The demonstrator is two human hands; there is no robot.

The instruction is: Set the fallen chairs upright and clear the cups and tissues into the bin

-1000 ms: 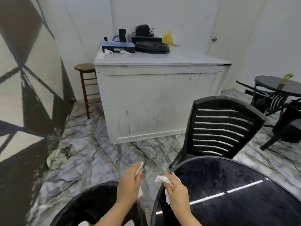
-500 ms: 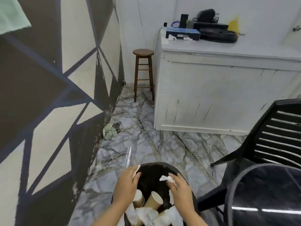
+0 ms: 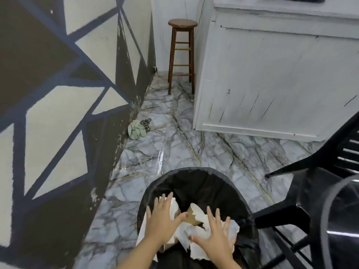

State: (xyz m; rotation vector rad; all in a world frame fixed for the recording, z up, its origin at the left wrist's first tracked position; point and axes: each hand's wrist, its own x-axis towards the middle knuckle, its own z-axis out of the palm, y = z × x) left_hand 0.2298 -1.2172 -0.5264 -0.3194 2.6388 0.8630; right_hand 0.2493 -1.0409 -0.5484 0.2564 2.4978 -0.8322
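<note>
A black lined bin (image 3: 196,175) stands on the marble floor straight below me. Inside it lie crumpled white tissues (image 3: 184,232) and a brown paper cup (image 3: 191,215). My left hand (image 3: 162,222) hovers over the bin's left side with its fingers spread and nothing in them. My right hand (image 3: 213,234) is spread flat above the tissues on the right side, also holding nothing. A black plastic chair (image 3: 303,171) stands upright at the right, next to the bin.
A black round table edge (image 3: 328,220) shows at the lower right. A white counter (image 3: 272,74) fills the upper right, with a wooden stool (image 3: 181,53) in the corner beside it. A green cloth (image 3: 137,130) lies by the patterned wall (image 3: 58,94).
Both hands pinched tissues a second ago; now they have spread open over the bin and the tissues lie inside it. My view has turned left and tilted down.
</note>
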